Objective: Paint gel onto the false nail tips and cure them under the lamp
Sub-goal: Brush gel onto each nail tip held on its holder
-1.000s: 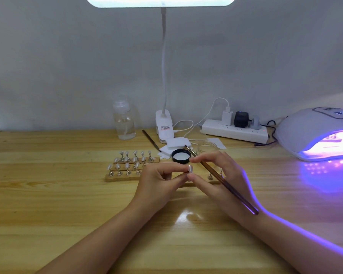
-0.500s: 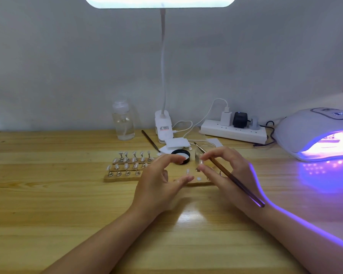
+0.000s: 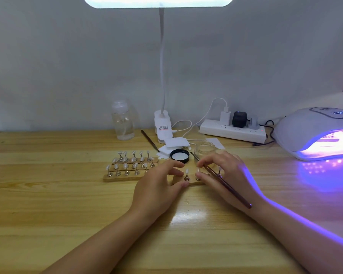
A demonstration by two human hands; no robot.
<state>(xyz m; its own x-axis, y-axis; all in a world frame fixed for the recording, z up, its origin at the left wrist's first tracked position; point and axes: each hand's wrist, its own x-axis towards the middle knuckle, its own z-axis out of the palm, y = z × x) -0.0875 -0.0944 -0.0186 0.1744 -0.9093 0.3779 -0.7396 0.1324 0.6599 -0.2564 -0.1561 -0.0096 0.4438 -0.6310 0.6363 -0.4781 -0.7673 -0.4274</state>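
A short wooden strip [image 3: 176,179] lies at the table's middle with false nail tips on small metal stands; one tip [image 3: 187,171] stands free between my hands. My left hand [image 3: 158,186] rests its thumb on the strip's front left end, and its fingers hang loosely curled above it, holding nothing. My right hand [image 3: 226,175] grips a thin dark brush [image 3: 224,181] across its back, and its fingertips touch the neighbouring tip stand [image 3: 198,172]. A black lid of white gel [image 3: 180,155] sits just behind. The curing lamp [image 3: 313,131] glows purple at the right.
Two longer wooden boards [image 3: 131,171] with several nail tips stand left of my hands. Behind are a glass jar [image 3: 204,149], white pads [image 3: 175,143], a second brush [image 3: 149,139], a clear bottle [image 3: 123,121], the desk lamp's base [image 3: 162,125] and a power strip [image 3: 233,133].
My hands moved forward from pinching one tip stand together. That stand now sits on the short strip, my left hand has let go, and my right fingers moved to the neighbouring stand.
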